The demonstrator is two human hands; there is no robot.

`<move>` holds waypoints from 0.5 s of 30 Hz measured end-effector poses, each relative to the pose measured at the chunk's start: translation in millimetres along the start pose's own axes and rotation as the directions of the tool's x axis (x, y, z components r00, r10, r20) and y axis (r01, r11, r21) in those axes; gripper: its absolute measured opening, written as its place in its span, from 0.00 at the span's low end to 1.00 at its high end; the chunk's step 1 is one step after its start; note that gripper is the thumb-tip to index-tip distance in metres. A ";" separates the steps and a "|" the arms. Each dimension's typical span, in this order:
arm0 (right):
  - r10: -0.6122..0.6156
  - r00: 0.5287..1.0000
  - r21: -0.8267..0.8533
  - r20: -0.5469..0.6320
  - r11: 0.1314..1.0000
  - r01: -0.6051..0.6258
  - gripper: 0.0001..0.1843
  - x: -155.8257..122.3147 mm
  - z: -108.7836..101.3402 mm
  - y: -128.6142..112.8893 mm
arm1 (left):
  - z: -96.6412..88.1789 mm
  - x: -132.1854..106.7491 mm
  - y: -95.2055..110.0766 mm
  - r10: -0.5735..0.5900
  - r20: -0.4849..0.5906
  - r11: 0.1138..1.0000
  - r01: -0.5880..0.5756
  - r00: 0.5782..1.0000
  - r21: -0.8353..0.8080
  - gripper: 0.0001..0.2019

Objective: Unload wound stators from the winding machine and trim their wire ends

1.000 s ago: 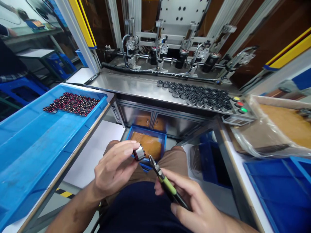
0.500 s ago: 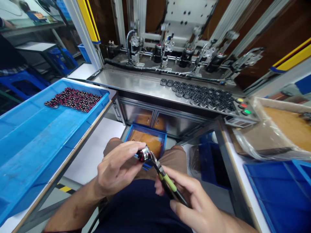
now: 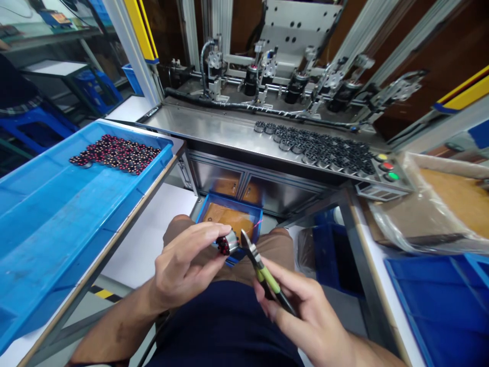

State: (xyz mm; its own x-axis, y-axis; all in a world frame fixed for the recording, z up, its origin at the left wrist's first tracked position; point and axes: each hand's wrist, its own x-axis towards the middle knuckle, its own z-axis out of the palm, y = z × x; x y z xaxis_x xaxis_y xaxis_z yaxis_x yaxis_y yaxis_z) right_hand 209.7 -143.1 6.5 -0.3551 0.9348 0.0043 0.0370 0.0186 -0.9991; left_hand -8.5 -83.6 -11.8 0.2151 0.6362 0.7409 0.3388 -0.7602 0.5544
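Observation:
My left hand [image 3: 187,262] pinches a small motor stator [image 3: 232,241] between thumb and fingers. It has a silvery metal ring, with black and dark red parts on the side toward my palm. In my right hand [image 3: 305,311] are cutting pliers [image 3: 269,278] with green and black handles, my fingers wrapped around them. The jaws point up and left, just right of the stator's face with a small gap between. A thin pink strand [image 3: 259,223], apparently a wire snippet, shows above the jaws, over a blue bin [image 3: 261,216] lined with brown sheet.
A long blue tray [image 3: 76,209] on the left holds many red-and-black stators [image 3: 118,155]. Dark ring-shaped parts [image 3: 324,148] cover the right of the machine's metal ledge [image 3: 202,125], beside push buttons [image 3: 387,166]. At right stand a plastic-lined box [image 3: 405,204] and blue crates [image 3: 435,300].
The plier jaws have come away from the stator's face, slightly rightward, and the handles sit closer together. The pink strand has appeared above the bin. My left hand has barely moved.

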 end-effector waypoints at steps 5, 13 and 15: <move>0.020 0.995 0.096 -0.093 0.995 -0.011 0.34 -2.4 -5.8 12.2 | 0.6 0.8 -4.8 0.165 -0.027 0.986 -0.164 0.986 0.010 0.36; 0.055 0.993 0.188 -0.102 0.982 -0.035 0.32 -5.0 -5.4 24.6 | -0.8 -6.9 -4.9 0.163 -0.001 0.964 -0.159 0.987 0.214 0.20; 0.061 0.992 0.194 -0.107 0.980 -0.039 0.30 -4.8 -5.6 25.3 | -0.9 -8.0 -5.1 0.154 -0.009 0.959 -0.147 0.988 0.244 0.20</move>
State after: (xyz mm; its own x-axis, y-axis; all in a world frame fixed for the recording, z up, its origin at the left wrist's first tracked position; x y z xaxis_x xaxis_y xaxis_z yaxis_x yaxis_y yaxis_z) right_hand 217.6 -145.2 -18.6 -0.2504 0.9667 -0.0522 -0.1305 -0.0871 -0.9876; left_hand -12.8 -85.0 -20.1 0.2564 0.5107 0.8206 0.5166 -0.7900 0.3303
